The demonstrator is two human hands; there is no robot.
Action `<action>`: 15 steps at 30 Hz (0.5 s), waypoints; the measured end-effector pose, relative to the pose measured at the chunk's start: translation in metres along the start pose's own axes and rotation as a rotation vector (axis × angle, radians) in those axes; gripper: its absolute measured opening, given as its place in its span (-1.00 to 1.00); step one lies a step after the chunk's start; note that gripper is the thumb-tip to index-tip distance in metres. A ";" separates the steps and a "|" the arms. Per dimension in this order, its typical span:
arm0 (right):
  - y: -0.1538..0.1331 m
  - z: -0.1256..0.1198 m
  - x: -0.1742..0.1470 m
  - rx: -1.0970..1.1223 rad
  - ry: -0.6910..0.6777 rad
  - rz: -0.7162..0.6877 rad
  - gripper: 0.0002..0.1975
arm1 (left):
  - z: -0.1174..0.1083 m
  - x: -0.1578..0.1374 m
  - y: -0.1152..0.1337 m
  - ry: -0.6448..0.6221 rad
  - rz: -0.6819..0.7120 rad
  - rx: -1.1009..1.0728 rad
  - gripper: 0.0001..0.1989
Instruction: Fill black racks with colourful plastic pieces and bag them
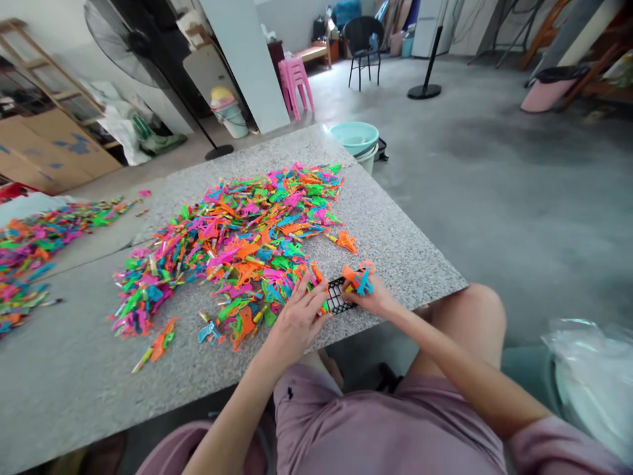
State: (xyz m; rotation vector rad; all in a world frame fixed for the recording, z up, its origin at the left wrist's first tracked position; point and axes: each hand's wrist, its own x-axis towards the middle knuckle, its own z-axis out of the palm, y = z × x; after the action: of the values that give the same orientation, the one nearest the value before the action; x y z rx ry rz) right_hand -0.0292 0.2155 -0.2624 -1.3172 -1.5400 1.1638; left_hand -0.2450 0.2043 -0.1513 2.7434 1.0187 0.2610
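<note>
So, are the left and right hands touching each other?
Apart. The head view shows part of the black grid between the left hand and the right hand.

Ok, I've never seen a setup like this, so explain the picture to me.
There is no machine here, just a person's bare left hand and right hand. The single picture comes from a camera worn on their head, looking forward and down. On the speckled tabletop lies a big heap of bright plastic toys, many pistol-shaped, with a second heap farther left. The right hand holds an orange toy and a blue toy at a black plastic grid. The left hand lies at the grid's other end; whether it grips anything is unclear.
</note>
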 end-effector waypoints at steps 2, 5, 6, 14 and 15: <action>-0.001 0.014 -0.019 0.117 0.026 0.038 -0.88 | 0.001 0.000 0.000 0.011 -0.018 -0.024 -0.61; -0.014 0.017 -0.038 0.234 0.007 -0.019 -0.81 | -0.004 -0.001 0.001 0.002 -0.035 -0.032 -0.43; -0.022 0.013 -0.044 0.253 -0.031 -0.049 -0.79 | -0.008 -0.001 0.003 0.000 -0.036 -0.029 -0.38; -0.069 -0.028 -0.108 0.424 -0.297 -0.043 -0.72 | -0.020 0.014 0.071 0.192 -0.094 -0.465 -0.65; -0.068 -0.032 -0.112 0.401 -0.245 -0.029 -0.72 | -0.013 0.016 0.078 0.194 -0.144 -0.581 -0.76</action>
State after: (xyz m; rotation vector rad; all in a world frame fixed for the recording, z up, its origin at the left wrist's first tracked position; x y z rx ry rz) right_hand 0.0003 0.1065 -0.1878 -0.9096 -1.3898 1.5641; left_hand -0.1877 0.1586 -0.1176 2.1422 0.9868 0.6885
